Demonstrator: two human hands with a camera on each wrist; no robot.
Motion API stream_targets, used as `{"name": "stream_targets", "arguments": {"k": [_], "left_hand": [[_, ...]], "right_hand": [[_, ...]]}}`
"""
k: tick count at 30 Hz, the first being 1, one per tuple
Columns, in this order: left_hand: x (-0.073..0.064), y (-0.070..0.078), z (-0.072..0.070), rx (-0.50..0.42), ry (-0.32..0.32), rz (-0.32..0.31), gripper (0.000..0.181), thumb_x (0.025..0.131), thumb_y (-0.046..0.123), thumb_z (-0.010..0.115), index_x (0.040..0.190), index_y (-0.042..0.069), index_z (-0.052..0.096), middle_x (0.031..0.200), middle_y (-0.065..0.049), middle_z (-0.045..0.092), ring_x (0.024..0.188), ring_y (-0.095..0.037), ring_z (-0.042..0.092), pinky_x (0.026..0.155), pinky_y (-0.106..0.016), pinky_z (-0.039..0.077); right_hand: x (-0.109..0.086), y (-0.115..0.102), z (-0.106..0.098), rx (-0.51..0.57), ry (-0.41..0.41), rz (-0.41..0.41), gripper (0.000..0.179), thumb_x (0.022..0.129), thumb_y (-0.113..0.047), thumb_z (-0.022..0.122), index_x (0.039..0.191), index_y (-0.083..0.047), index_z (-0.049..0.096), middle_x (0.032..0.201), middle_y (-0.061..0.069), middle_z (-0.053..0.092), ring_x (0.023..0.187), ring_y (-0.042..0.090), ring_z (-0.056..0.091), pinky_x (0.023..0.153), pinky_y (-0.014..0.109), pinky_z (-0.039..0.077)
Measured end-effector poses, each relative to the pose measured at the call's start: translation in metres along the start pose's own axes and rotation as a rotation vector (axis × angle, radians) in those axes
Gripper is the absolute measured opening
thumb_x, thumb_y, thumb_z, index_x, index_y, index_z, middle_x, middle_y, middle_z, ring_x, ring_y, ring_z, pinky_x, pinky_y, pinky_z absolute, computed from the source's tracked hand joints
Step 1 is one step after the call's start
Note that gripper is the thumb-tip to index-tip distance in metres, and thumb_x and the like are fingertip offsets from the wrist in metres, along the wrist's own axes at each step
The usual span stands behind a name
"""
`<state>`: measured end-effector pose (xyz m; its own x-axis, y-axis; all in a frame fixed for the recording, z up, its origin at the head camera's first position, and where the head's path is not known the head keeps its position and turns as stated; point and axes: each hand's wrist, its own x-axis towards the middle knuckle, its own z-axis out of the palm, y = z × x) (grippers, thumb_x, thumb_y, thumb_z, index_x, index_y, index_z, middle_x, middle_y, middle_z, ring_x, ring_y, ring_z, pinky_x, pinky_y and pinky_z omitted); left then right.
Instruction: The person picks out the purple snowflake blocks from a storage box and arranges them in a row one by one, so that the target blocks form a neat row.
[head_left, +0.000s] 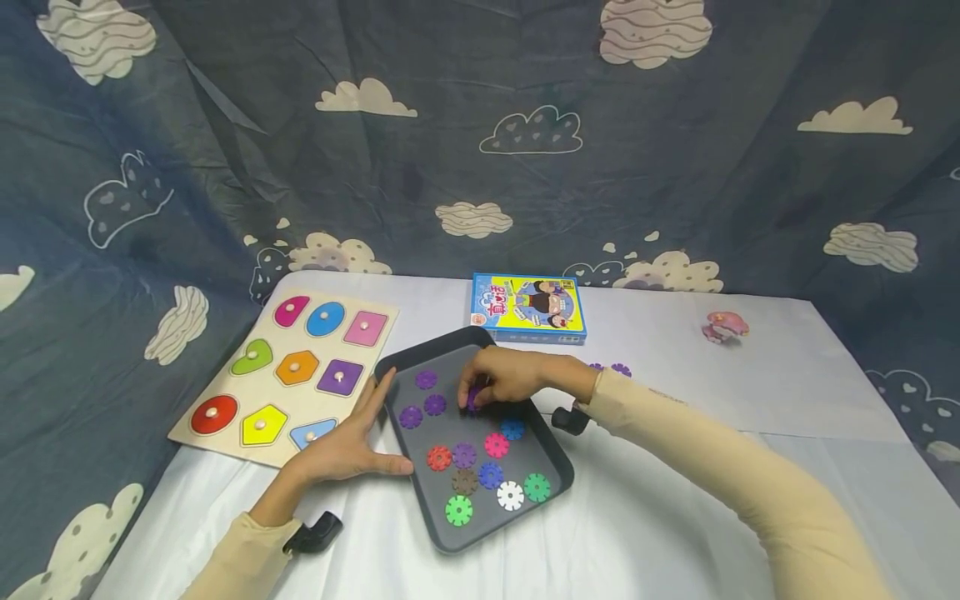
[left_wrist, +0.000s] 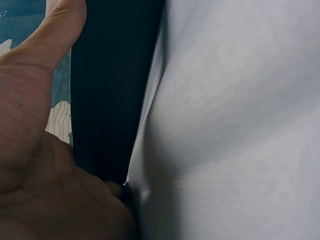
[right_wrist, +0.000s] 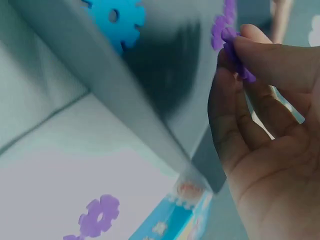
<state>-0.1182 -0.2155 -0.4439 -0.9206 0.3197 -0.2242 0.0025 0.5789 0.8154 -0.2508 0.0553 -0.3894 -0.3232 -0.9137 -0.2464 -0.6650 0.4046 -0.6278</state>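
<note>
My right hand [head_left: 504, 373] pinches a purple notched plastic disc [right_wrist: 239, 57] between thumb and fingertips, over the upper part of a dark grey tray [head_left: 557, 458]. My left hand [head_left: 347, 446] lies along the tray's left side, fingers and thumb spread against its outer wall. Left of the held piece are several purple discs [head_left: 426, 380] in the tray. Lower in the tray, a loose group includes a red disc [head_left: 439, 457], a brown disc [head_left: 465, 482], a white disc [head_left: 511, 496] and a pink disc [head_left: 497, 445]. A blue disc [right_wrist: 114, 20] shows beside the tray wall in the right wrist view.
A wooden knob puzzle board [head_left: 281, 385] lies to the left of the tray. Behind stands a blue and yellow box [head_left: 528, 307]. Purple discs [head_left: 621, 370] lie on the white cloth beyond my right forearm. A small pink figure [head_left: 726, 326] sits farther right.
</note>
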Motion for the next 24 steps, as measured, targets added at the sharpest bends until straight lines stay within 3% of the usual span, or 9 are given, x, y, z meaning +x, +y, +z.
{"name": "stream_targets", "arguments": {"k": [14,24], "left_hand": [[-0.001,-0.001,0.001,0.0,0.004,0.005,0.133,0.07,0.045,0.089,0.161,0.033,-0.006,0.164,-0.023,-0.022,0.153,-0.047,-0.006,0.114,-0.074,0.019],[-0.002,0.001,0.001,0.02,0.004,0.013,0.132,0.071,0.044,0.089,0.162,0.031,-0.007,0.163,-0.025,-0.023,0.152,-0.049,-0.006,0.114,-0.074,0.018]], "right_hand": [[-0.054,0.027,-0.014,0.228,0.206,0.022,0.022,0.1,-0.008,0.06,0.118,-0.006,0.072,0.117,0.002,0.07,0.099,0.018,0.062,0.086,0.029,0.057],[-0.096,0.05,-0.014,0.313,0.34,0.075,0.021,0.1,-0.009,0.059,0.116,-0.007,0.073,0.115,0.007,0.07,0.09,0.025,0.058,0.07,0.027,0.05]]}}
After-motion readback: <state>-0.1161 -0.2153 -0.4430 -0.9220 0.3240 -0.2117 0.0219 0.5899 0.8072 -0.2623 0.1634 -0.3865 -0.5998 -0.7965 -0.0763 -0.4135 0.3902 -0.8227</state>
